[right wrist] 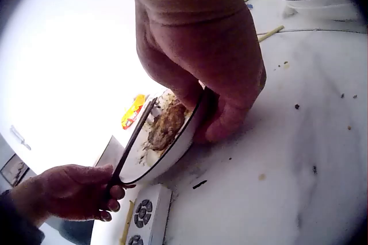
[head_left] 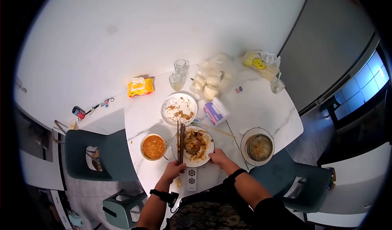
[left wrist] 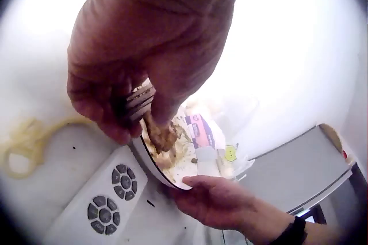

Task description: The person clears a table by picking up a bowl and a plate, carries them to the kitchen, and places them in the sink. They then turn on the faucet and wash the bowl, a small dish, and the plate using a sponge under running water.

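My left hand (head_left: 173, 170) grips a bundle of dark chopsticks (head_left: 181, 142), which lie across the left side of a white, dark-rimmed plate (head_left: 209, 139). Brown leftover food (head_left: 195, 144) with sauce is heaped in that plate. At its right edge, my right hand (head_left: 220, 157) pinches the rim, thumb on top and fingers beneath, as the right wrist view shows. A white remote control (head_left: 192, 179) with dark round button pads lies just below the plate, beside a yellowish looped thing (left wrist: 29, 147).
Left of the plate stands a bowl of orange soup (head_left: 153, 147); behind it is a food-stained plate (head_left: 169, 119). A tissue pack (head_left: 216, 111), plastic bags (head_left: 212, 77), glasses (head_left: 176, 81) and yellow wipes (head_left: 140, 88) stand farther back. At right sits another bowl (head_left: 260, 147).
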Demonstrator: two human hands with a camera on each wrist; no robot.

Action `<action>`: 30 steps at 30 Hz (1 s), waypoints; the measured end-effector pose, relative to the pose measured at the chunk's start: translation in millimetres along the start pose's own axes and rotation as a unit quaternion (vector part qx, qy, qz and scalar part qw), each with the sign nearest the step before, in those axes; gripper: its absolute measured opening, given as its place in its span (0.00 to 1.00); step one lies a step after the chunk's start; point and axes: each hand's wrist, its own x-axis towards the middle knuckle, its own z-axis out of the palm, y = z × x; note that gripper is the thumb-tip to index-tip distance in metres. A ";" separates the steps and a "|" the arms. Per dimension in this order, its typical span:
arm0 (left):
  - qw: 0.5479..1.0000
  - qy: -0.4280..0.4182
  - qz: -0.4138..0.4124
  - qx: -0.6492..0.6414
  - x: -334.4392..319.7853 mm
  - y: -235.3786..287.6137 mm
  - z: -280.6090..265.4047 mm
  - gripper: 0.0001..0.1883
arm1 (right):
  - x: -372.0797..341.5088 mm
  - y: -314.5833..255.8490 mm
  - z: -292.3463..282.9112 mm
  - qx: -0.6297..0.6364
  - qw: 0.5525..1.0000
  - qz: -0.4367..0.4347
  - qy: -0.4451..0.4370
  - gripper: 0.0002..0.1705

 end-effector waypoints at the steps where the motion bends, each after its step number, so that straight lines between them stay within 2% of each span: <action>1: 1.000 0.000 0.010 0.011 2.4 -2.4 1.4 0.11 | 2.0 2.8 -1.6 0.003 1.000 -0.003 -0.004 0.13; 6: 0.996 0.032 0.037 0.074 2.7 -1.1 3.0 0.15 | 4.1 6.2 -9.0 -0.014 1.000 -0.018 -0.020 0.13; 9: 0.990 0.063 0.069 0.104 -12.9 8.4 1.0 0.16 | -23.4 -19.5 -10.8 0.013 1.000 -0.026 -0.010 0.12; 13: 0.976 0.138 0.126 0.112 -22.0 40.1 -4.7 0.14 | -5.8 -52.5 -13.7 0.038 0.995 -0.090 -0.020 0.12; 15: 0.970 0.165 0.150 0.093 -19.3 54.2 -10.5 0.13 | 10.1 -78.9 -10.7 0.042 0.992 -0.117 -0.025 0.12; 18: 0.969 0.172 0.176 -0.024 -25.0 64.1 -14.2 0.11 | 39.8 -110.3 -1.1 0.050 0.989 -0.136 -0.023 0.11; 20: 0.965 0.169 0.180 -0.084 -34.9 68.4 -14.9 0.11 | 65.0 -126.0 7.1 0.009 0.991 -0.130 0.000 0.11; 28: 0.962 0.206 0.125 -0.127 -87.0 45.5 -19.8 0.09 | 144.1 -145.6 30.6 -0.020 0.988 -0.153 0.012 0.10; 30: 0.957 0.225 0.121 -0.137 -96.7 35.8 -22.9 0.09 | 154.8 -146.8 33.2 0.007 0.987 -0.159 0.033 0.10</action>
